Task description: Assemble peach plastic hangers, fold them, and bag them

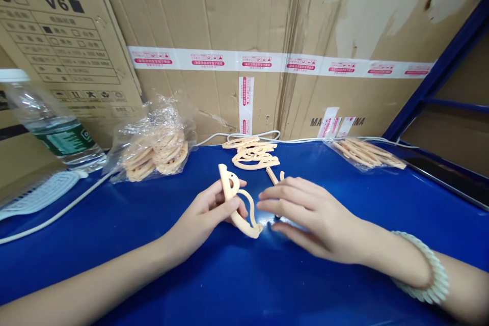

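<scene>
My left hand (pixel 217 207) pinches a curved beige piece (pixel 244 225) between thumb and fingers. The piece looks like flat wood or plastic, with a rounded loop at the top and a thin bowed strip along its right side. To its right, my right hand (pixel 309 214) hovers with its fingers apart and nothing visible in them. Past those fingers lies a small beige piece (pixel 272 175) with a second upright tip, partly hidden by the hand. A loose pile of similar curved pieces (pixel 254 155) rests farther back on the blue table (pixel 229 285).
At the left are a clear bag (pixel 153 147) of beige pieces, a water bottle (pixel 61 127) and a white hairbrush (pixel 42 193). Another bag of straight sticks (pixel 367 153) lies back right, near a dark flat device (pixel 446 178). A white cable (pixel 72 209) and cardboard boxes (pixel 214 20) border the table.
</scene>
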{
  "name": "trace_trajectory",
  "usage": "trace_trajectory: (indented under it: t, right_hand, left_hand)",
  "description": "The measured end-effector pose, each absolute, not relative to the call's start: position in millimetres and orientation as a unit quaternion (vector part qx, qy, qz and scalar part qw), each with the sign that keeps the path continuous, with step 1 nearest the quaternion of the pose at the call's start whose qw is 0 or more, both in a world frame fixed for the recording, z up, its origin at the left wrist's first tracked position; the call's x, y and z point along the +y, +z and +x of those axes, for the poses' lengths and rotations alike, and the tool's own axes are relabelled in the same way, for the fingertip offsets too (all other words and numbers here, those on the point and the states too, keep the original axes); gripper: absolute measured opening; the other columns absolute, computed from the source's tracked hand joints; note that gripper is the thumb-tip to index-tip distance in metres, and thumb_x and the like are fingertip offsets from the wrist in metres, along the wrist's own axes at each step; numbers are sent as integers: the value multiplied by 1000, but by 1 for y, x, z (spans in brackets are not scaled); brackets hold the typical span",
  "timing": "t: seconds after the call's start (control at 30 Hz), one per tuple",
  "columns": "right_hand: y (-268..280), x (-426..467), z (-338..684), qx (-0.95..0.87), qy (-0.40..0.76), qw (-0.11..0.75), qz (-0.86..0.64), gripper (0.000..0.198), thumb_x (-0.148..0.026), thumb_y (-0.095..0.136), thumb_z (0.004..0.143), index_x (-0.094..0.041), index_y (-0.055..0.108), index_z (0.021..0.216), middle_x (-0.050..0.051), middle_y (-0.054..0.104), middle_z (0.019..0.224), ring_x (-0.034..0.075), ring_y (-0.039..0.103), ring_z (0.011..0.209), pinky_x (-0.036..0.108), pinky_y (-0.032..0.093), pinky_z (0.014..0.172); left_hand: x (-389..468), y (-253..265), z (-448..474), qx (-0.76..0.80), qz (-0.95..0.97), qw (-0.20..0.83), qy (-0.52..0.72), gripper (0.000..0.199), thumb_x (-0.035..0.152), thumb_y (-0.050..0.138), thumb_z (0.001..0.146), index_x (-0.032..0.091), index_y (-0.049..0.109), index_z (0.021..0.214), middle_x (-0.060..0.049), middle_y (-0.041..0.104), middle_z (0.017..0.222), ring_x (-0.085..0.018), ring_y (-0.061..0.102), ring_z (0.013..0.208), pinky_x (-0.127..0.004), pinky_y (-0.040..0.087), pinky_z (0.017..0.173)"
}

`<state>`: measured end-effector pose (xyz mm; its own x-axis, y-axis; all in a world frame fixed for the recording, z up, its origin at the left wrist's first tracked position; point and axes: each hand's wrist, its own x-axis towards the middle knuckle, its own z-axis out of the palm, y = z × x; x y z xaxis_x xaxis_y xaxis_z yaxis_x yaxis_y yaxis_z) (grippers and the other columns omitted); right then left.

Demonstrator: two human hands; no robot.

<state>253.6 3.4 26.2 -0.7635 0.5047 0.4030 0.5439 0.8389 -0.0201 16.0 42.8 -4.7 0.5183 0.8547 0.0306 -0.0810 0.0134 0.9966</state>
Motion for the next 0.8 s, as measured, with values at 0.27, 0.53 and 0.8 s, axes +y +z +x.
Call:
trace_trajectory:
  t: [0.27,0.53,0.8]
  right_hand:
    - [22,-2,243,-963,-42,130,-231,30,-18,39,100,-15,60,121,10,63,123,23,52,110,41,42,94]
    - [23,-10,247,-891,178,279,-312,37,-15,53,92,-22,55,128,12,26,154,23,33,138,39,39,108]
    - [20,-5,244,-741,497,332,-306,41,-28,58,93,-27,52,134,8,46,145,21,47,130,40,43,105]
  left_hand:
    - [37,0,16,339,691,545,334,23,40,59,90,18,63,95,0,60,74,-15,55,66,-24,47,63]
    - [34,-1,13,378,704,477,365,31,42,53,94,23,64,115,4,53,67,-12,50,60,-20,42,56]
    - [31,3,16,352,730,460,363,23,36,58,91,22,72,104,-1,64,77,-14,54,67,-22,42,60]
